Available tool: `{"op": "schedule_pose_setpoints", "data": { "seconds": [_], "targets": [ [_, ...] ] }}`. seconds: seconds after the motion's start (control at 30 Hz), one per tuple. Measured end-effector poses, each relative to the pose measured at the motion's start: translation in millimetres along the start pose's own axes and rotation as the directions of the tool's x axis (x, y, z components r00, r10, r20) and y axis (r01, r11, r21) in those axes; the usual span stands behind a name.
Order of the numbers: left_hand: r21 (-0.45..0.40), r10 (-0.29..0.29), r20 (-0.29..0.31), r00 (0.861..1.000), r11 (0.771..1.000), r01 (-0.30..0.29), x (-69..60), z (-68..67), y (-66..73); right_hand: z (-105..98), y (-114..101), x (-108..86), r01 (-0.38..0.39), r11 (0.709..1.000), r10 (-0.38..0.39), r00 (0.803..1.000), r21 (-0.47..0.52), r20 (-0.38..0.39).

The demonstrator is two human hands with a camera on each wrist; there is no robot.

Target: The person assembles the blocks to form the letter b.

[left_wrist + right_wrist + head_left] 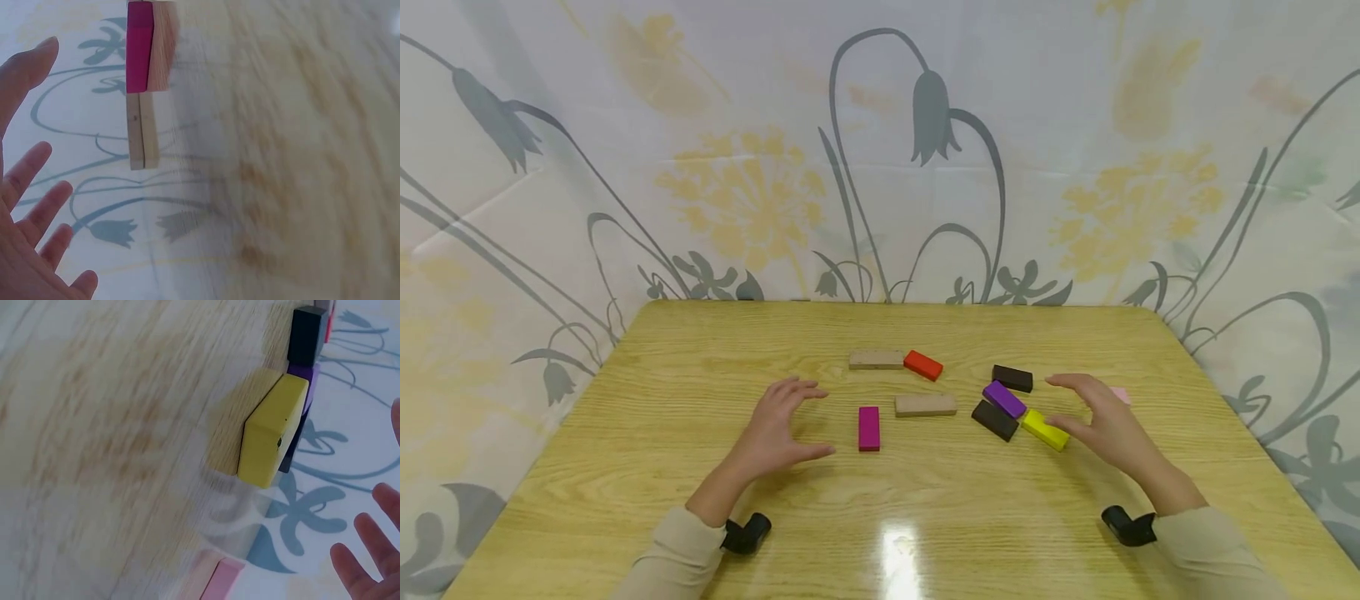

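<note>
My left hand (781, 429) hovers left of a magenta block (868, 429), fingers and thumb spread apart, holding nothing. In the left wrist view the magenta block (140, 47) stands clear of the fingers. On the other side, my right hand (1108, 425) is held with thumb and fingers apart near a yellow block (1045, 430). The right wrist view shows a gap between the yellow block (275, 431) and the fingertips (347, 557). Beside the yellow block lie a purple block (1003, 400) and two black blocks, one nearer (995, 420) and one farther (1012, 378).
Two plain wooden blocks lie mid-table, a back one (876, 360) touching a red block (922, 365) and a front one (926, 406). A pink block (1122, 395) is partly hidden behind my right hand. A flowered cloth (880, 208) hangs behind the wooden table (955, 517).
</note>
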State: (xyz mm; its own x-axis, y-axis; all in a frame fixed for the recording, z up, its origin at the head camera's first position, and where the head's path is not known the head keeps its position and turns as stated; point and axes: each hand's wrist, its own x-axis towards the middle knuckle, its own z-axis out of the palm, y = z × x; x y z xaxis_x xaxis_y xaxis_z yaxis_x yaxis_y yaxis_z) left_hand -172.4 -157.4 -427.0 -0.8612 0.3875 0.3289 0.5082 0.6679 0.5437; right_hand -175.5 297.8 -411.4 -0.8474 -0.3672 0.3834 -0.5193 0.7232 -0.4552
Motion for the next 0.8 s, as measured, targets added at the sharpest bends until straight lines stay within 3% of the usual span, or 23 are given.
{"op": "schedule_pose_setpoints", "data": {
  "seconds": [0.33, 0.6, 0.8],
  "targets": [
    [-0.008, 0.005, 0.036, 0.999, 1.000, -0.005, 4.7, 7.7, 5.3, 6.4, -0.7, 8.4, 0.037, 0.999, -0.037, 0.999, -0.001, 0.036],
    [0.015, -0.024, 0.075, 0.997, 1.000, 0.023, 9.2, 11.6, 11.2, 8.4, -5.4, 16.4, 0.037, 0.999, -0.039, 0.996, 0.027, 0.086],
    [0.011, -0.031, 0.096, 0.995, 0.999, 0.030, 12.6, 13.2, 13.8, 9.3, -7.1, 22.8, 0.095, 0.995, -0.096, 0.990, 0.014, 0.100]
  ]
}}
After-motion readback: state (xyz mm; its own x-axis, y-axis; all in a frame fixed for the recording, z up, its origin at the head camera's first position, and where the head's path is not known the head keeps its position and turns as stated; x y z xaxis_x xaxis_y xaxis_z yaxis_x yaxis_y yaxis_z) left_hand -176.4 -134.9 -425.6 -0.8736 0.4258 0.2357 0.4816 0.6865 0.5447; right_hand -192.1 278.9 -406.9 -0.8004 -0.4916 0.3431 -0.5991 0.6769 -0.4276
